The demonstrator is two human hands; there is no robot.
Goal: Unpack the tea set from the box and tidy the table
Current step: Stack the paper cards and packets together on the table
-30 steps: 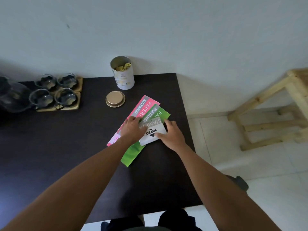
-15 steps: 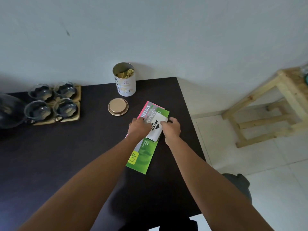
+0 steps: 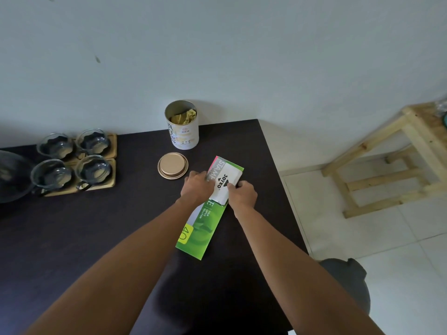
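A: Fingers of your left hand press the paper packs at their left edge; your right hand pinches the white pack on top.

B: They look light, thin and slick on the dark worktop, so grip the long edges. Further back, glass cups on wooden trays are fragile.
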